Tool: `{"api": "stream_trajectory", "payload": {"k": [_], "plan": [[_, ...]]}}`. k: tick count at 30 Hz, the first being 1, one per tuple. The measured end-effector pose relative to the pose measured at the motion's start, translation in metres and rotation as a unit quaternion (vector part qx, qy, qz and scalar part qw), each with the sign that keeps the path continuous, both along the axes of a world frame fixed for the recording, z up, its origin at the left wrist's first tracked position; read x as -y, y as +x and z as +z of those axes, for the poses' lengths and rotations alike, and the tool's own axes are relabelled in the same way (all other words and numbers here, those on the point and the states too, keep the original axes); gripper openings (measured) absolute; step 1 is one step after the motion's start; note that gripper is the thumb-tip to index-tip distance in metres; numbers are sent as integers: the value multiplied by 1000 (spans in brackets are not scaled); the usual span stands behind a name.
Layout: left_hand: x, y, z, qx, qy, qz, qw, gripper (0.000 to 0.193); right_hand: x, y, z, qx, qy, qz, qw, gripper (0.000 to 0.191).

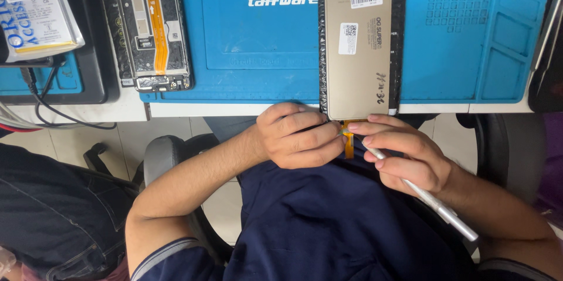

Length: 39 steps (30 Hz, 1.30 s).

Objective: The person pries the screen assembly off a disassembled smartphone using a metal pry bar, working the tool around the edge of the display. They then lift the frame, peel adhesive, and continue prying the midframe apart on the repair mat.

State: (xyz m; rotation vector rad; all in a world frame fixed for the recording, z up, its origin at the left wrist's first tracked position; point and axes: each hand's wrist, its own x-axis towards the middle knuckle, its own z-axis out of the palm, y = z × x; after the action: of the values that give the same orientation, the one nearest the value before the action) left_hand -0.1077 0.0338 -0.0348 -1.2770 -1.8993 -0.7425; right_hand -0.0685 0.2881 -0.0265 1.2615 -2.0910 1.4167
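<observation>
My left hand [296,135] is curled closed, its fingertips pinching the orange flex cable [349,143]. My right hand [402,155] is closed around a silver tweezer tool [437,205], its tip meeting the same cable, so both hands converge there. The cable hangs from the near end of the replacement phone screen [359,46]. The screen's long axis runs straight away from me across the blue work mat [258,34]. An opened phone [153,29] lies well apart, to the left.
</observation>
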Motion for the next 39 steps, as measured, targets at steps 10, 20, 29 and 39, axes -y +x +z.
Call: {"api": "stream_trajectory", "payload": {"k": [10,20,29,39], "plan": [[1,2,0,-6,5,3,1000,13,-16,4,0,94,-67,-16,993,22],[0,3,11,-11,5,-3,1000,17,-54,-39,32,105,16,-177,979,23],[-4,6,16,-4,16,1,1000,13,-59,-36,35,126,-14,-176,976,29],[0,15,7,53,24,43,997,17,-10,5,14,192,-25,9,981,22]]}}
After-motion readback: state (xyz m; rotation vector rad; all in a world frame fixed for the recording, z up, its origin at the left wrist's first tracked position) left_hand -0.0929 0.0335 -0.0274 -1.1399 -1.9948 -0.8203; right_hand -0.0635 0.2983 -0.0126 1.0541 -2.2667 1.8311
